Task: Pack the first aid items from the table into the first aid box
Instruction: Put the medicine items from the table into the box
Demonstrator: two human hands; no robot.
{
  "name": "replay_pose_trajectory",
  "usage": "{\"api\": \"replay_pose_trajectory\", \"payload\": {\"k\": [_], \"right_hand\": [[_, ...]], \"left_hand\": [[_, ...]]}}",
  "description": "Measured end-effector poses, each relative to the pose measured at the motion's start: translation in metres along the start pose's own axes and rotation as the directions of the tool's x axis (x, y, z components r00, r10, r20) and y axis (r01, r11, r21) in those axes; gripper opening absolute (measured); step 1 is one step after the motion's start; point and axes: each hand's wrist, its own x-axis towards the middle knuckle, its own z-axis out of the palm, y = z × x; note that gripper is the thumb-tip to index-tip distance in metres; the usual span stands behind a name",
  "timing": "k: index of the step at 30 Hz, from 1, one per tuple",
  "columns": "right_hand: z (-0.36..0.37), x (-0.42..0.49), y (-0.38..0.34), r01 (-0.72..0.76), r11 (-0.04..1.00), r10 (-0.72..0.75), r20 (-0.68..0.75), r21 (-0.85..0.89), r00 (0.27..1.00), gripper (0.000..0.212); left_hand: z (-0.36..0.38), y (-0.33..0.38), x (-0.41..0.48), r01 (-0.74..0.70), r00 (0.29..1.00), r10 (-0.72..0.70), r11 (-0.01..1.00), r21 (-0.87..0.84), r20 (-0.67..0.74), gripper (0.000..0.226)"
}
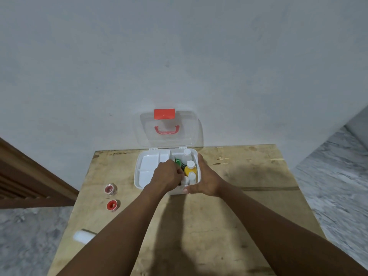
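Observation:
The white first aid box (142,166) stands open at the far middle of the wooden table (229,206), its clear lid (169,128) with a red latch and handle leaning on the wall. Inside its right half stand a yellow bottle (189,169), two white bottles and a green packet (177,162). My left hand (169,174) reaches into the box with fingers curled over its contents; what it holds is hidden. My right hand (207,180) grips the box's near right corner. Two red tape rolls (111,189) (112,205) and a white roll (82,236) lie on the table's left side.
The table's back edge meets a grey wall. A brown wooden frame (29,180) stands at the left. Grey marbled floor (338,176) shows on both sides of the table.

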Motion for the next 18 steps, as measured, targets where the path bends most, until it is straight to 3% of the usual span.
{"api": "replay_pose_trajectory", "payload": {"k": [5, 9, 13, 18], "right_hand": [[0.001, -0.004, -0.007, 0.040, 0.999, -0.040, -0.027, -0.022, 0.999, 0.133], [0.000, -0.007, -0.013, -0.023, 0.998, 0.021, -0.034, -0.061, 0.999, 0.142], [0.001, -0.008, -0.014, -0.064, 0.989, 0.061, -0.027, -0.133, 0.998, 0.153], [-0.001, -0.008, -0.008, -0.030, 0.992, 0.027, -0.026, -0.120, 0.999, 0.152]], "left_hand": [[0.005, -0.006, -0.007, -0.016, 0.998, 0.014, 0.999, -0.036, -0.063, 0.024], [0.001, -0.009, -0.017, -0.054, 0.984, 0.028, 0.988, -0.148, -0.176, 0.024], [0.000, -0.020, -0.038, -0.054, 0.921, -0.048, 0.967, -0.250, -0.386, 0.023], [0.006, -0.059, -0.070, 0.006, 0.836, -0.191, 0.940, -0.340, -0.514, 0.027]]}}
